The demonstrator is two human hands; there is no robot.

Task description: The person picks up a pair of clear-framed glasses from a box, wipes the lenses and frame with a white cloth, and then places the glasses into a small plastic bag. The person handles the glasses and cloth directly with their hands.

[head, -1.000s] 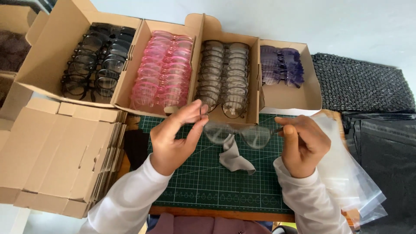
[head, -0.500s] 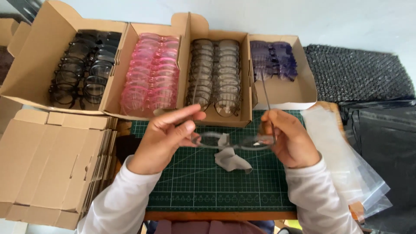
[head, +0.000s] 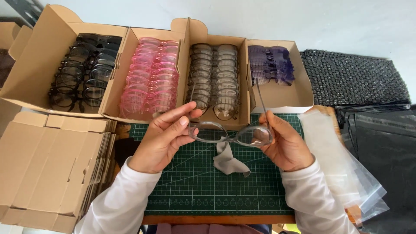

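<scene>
- My left hand (head: 162,138) pinches the grey glasses (head: 232,134) at their left end, thumb and fingers shut on the frame beside the lens, one temple arm rising past my fingertips.
- My right hand (head: 284,145) grips the other end, fingers curled shut around the frame by the right lens; the second temple arm stands up above that grip.
- The glasses hang level between both grips, above the green mat (head: 195,190).
- Just below the glasses, between my hands, a grey cloth (head: 227,160) lies crumpled on the mat.
- Beyond my grips sit four open boxes of glasses: black (head: 82,71), pink (head: 149,82), grey (head: 214,78), purple (head: 268,65).
- Left of my left hand lies a stack of flat cartons (head: 47,164).
- Right of my right hand lie clear bags (head: 342,160); farther right, black bags (head: 385,147) and black bubble wrap (head: 353,78).
</scene>
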